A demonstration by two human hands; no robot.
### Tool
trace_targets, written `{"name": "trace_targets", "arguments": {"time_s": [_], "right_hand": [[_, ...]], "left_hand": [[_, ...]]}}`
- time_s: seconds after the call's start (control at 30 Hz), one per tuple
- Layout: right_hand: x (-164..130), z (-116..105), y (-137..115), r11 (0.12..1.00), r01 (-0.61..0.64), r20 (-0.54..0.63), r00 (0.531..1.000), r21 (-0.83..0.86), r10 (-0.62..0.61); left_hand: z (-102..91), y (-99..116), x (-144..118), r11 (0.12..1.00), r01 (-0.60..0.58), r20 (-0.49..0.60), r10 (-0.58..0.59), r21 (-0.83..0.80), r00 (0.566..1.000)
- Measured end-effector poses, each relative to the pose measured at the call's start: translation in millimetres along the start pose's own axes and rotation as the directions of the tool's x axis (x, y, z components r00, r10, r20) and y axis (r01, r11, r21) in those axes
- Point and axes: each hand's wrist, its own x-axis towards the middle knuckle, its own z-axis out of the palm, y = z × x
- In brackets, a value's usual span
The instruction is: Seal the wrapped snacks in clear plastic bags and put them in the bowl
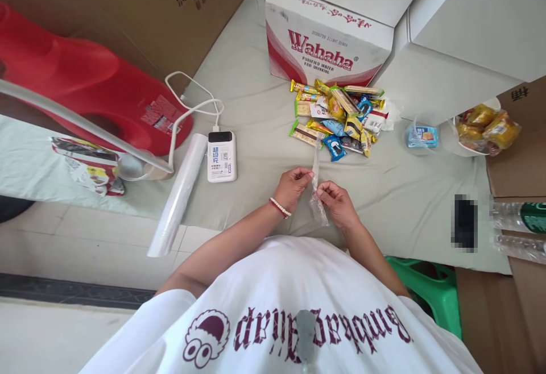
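Observation:
A thin clear plastic bag (pixel 316 176), twisted into a narrow strip, is pinched between both my hands low in the middle of the view. My left hand (pixel 293 185), with a bead bracelet at the wrist, grips its upper part. My right hand (pixel 336 202) holds it a little lower on the right. The bag's top end points toward a pile of small wrapped snacks (pixel 339 117) lying on the grey-green cloth (pixel 256 95) just beyond my hands.
A Wahaha carton (pixel 328 38) stands behind the snacks. A white power bank (pixel 222 156) with its cable and a roll of clear plastic (pixel 177 198) lie at the left, beside a red plastic seat (pixel 85 84). At right sit a bowl of yellow packets (pixel 486 127), a bagged blue snack (pixel 422 135) and a green stool (pixel 430 291).

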Motion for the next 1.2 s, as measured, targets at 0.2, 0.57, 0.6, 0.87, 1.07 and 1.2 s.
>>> {"name": "trace_targets", "arguments": {"time_s": [0.2, 0.57, 0.6, 0.87, 1.07, 1.2], "right_hand": [[4, -8, -7, 0.986, 0.061, -0.049, 0.996, -0.156, -0.070], [23, -2, -8, 0.964, 0.134, -0.167, 0.970, -0.229, -0.175], [24, -3, -7, 0.965, 0.138, -0.166, 0.970, -0.224, -0.177], [22, -3, -14, 0.899, 0.267, -0.071, 0.948, -0.348, -0.309], [19, -4, -10, 0.952, 0.184, -0.158, 0.961, -0.245, -0.226], [16, -13, -10, 0.986, 0.134, -0.210, 0.966, -0.098, -0.152]], "left_hand": [[0.8, -6, -3, 0.994, -0.090, 0.056, 0.087, 0.059, 0.995], [-3.0, -6, -13, 0.760, -0.428, 0.148, 0.411, 0.489, 0.900], [-2.9, -7, -13, 0.779, -0.413, 0.134, 0.400, 0.472, 0.907], [2.4, -10, -7, 0.940, -0.264, 0.074, 0.253, 0.217, 0.965], [-1.4, -9, -7, 0.974, -0.173, 0.071, 0.165, 0.145, 0.984], [-9.5, -6, -6, 0.985, -0.146, 0.033, 0.143, 0.095, 0.989]]}}
